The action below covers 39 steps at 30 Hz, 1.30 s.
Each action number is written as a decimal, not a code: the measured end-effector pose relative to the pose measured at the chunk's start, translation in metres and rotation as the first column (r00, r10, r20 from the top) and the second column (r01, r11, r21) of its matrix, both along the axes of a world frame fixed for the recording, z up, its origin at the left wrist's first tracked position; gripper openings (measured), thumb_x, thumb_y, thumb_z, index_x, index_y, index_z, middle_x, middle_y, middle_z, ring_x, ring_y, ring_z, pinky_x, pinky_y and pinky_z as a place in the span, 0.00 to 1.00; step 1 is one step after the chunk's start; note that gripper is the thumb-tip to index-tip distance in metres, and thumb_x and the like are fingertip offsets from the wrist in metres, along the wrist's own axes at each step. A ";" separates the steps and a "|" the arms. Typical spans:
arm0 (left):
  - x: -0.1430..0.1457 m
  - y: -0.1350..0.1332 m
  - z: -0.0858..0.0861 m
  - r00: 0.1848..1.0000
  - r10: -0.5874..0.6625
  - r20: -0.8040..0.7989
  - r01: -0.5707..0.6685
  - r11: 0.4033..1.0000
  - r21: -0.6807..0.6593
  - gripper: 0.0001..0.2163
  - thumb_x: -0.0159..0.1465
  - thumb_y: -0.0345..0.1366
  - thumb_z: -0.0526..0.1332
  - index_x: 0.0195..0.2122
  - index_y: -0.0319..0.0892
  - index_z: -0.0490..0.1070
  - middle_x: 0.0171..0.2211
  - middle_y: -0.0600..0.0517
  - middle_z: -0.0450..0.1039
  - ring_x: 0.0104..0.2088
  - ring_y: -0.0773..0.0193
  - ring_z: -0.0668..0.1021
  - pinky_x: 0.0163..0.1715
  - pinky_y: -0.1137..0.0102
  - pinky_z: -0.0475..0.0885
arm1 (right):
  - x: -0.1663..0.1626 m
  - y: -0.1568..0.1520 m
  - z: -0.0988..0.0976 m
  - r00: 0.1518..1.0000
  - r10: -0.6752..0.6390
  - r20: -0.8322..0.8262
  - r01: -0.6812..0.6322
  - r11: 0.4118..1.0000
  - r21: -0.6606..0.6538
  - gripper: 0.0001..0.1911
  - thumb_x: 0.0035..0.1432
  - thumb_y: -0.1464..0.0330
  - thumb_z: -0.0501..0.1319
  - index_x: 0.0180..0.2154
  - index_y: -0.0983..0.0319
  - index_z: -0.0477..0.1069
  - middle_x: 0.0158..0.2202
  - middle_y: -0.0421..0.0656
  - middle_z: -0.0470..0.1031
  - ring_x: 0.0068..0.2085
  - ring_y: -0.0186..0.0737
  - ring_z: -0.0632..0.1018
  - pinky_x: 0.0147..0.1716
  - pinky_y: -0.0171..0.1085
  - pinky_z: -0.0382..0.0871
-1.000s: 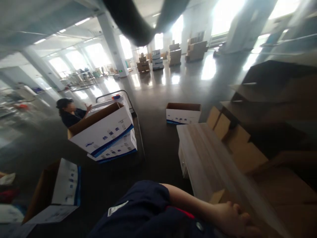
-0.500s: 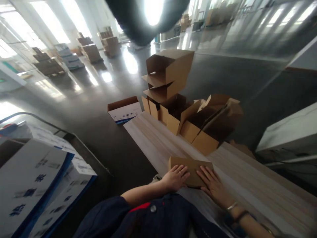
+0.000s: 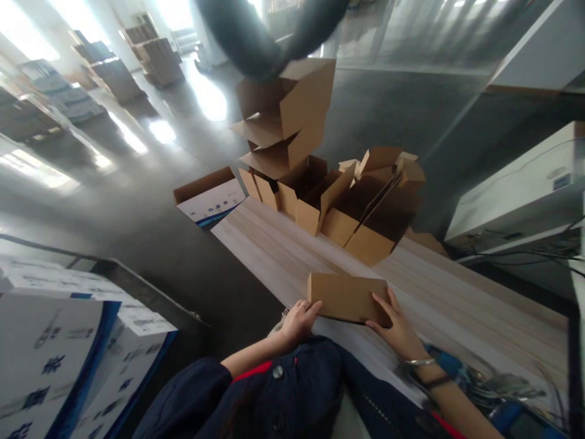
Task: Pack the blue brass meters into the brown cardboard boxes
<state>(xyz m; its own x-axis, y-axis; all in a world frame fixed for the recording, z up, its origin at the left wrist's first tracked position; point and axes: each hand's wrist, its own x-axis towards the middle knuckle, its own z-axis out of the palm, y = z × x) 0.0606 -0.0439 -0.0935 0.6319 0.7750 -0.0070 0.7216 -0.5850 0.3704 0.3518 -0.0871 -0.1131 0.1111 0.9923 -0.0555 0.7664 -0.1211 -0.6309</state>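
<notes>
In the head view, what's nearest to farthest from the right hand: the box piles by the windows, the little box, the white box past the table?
1. Little box: touching the right hand.
2. White box: left, past the table.
3. Box piles: upper left.

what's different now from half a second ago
The left hand shifted left from flat on the small brown box to its left end; the right hand went from flat on it to gripping its right end. The open cartons stayed put.

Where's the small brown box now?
In the head view, the small brown box is below and right of centre, between the left hand and right hand, near the open cartons.
</notes>
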 end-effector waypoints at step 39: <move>0.215 0.174 0.094 0.890 -0.455 0.009 0.403 0.797 0.450 0.24 0.61 0.30 0.46 0.57 0.25 0.60 0.57 0.33 0.62 0.60 0.49 0.61 0.57 0.57 0.58 | 0.115 -0.242 0.062 -0.068 -0.963 0.261 0.993 -0.041 0.111 0.23 0.52 0.72 0.55 0.50 0.72 0.67 0.49 0.57 0.72 0.51 0.54 0.71 0.53 0.46 0.61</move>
